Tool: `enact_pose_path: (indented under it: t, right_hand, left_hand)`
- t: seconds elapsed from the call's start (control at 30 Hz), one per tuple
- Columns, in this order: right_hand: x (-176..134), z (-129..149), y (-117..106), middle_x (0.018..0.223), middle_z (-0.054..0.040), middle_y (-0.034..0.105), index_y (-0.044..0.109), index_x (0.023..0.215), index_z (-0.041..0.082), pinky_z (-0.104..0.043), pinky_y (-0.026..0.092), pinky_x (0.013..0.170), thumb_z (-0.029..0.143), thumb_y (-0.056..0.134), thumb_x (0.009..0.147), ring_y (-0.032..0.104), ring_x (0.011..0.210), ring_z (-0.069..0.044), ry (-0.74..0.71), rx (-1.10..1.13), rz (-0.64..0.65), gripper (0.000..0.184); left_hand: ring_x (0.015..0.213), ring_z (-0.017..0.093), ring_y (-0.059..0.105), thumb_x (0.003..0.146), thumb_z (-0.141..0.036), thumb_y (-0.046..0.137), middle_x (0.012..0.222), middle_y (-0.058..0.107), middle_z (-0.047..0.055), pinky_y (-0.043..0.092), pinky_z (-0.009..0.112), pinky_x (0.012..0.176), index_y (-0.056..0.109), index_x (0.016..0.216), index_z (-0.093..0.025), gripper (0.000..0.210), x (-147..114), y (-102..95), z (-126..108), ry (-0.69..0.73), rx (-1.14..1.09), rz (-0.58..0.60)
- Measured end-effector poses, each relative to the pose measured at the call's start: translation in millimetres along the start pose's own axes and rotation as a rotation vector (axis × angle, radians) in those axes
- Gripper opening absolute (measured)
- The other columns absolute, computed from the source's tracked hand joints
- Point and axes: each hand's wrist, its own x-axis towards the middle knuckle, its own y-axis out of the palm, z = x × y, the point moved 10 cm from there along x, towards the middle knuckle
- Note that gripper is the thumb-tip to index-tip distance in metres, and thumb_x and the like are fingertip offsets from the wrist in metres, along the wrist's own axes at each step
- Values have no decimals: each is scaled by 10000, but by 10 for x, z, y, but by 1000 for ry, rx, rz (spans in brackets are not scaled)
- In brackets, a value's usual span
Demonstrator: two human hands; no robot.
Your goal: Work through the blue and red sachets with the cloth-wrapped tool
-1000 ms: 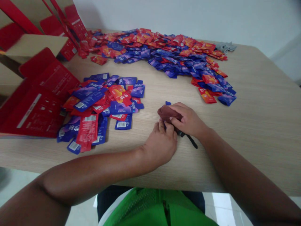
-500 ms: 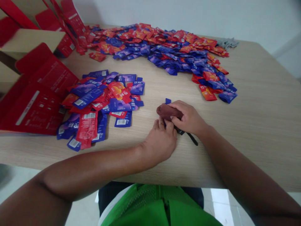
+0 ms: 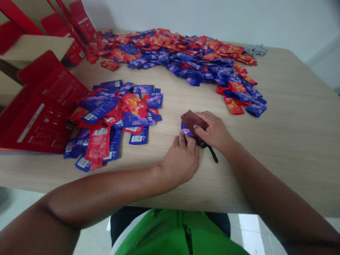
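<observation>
My right hand [image 3: 214,130] grips a folded brown cloth [image 3: 193,121] between thumb and fingers. Under the cloth's left edge a blue printed sachet [image 3: 186,131] lies on the table, partly covered. The curled fingers of my left hand [image 3: 186,156] are closed on the sachet's near end; their tips are partly hidden. A thin black strap-like piece [image 3: 213,155] sticks out below my right hand, and what it belongs to is hidden.
Left of my hands lies a loose pile of red and blue sachets [image 3: 135,118], beside an open red carton [image 3: 39,122]. A long heap of sachets [image 3: 186,56] runs along the table's back, with crumpled grey material [image 3: 256,50] at its right end. More cartons [image 3: 39,47] stand back left.
The brown cloth has opened out from a rolled shape and shifted slightly right. More of the blue sachet now shows beneath it. The black strap has swung left, while my left hand stays put.
</observation>
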Motion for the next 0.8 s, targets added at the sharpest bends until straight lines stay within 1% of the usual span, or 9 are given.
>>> enact_pose_path:
  t: [0.13,0.23,0.33,0.4,0.47,0.6,0.7,0.8]
  right_hand:
    - [-17,161,56,1239,-80,742,720,1294,268,-471,571,1011,163,649,848,696,1125,-305,-84,57,73,464]
    - [-18,161,72,1256,-79,738,710,1323,272,-478,569,1023,159,644,858,693,1145,-304,-85,65,81,484]
    - [-2,43,40,1254,-90,740,695,1356,262,-491,565,1026,158,629,881,693,1149,-309,-29,34,26,491]
    - [7,-32,1,1247,-104,737,696,1351,249,-499,565,1020,172,630,891,693,1143,-316,6,2,-21,471]
    - [11,-53,-20,1228,-109,739,707,1327,238,-498,567,1006,177,635,887,695,1127,-319,13,-18,-39,449]
    - [7,41,-5,1198,-85,763,728,1296,253,-478,576,978,144,646,845,710,1080,-309,-10,13,4,472]
    - [-6,162,45,1234,-73,765,733,1287,266,-474,575,999,131,652,824,708,1112,-306,-60,44,71,489]
    - [-12,198,70,1255,-75,760,729,1288,264,-475,572,1011,133,651,835,703,1135,-305,-73,47,93,478]
  left_hand:
    - [1413,500,574,1075,-386,534,1496,559,348,487,624,1108,616,1438,-4,533,9,-15,0,4,-12,16]
    - [1401,507,581,1073,-383,540,1473,569,354,491,625,1100,613,1444,7,543,11,-22,2,2,-19,19]
    - [1414,520,568,1071,-389,549,1474,564,368,487,626,1104,629,1411,7,528,9,-24,1,1,-9,8]
    - [1414,530,566,1070,-395,552,1469,567,375,490,628,1099,645,1375,3,509,8,-20,-5,6,-8,6]
    - [1408,535,571,1070,-398,553,1459,575,376,495,628,1094,652,1359,3,505,9,-17,-11,12,-9,7]
    - [1415,530,567,1074,-394,542,1479,559,381,493,628,1100,632,1401,19,535,10,-26,-7,8,-2,9]
    - [1410,517,575,1080,-384,524,1489,558,365,492,628,1108,610,1446,16,549,11,-31,-7,9,-7,15]
    - [1401,511,585,1080,-368,518,1482,567,352,492,628,1113,609,1456,10,541,10,-26,-10,11,-9,14]
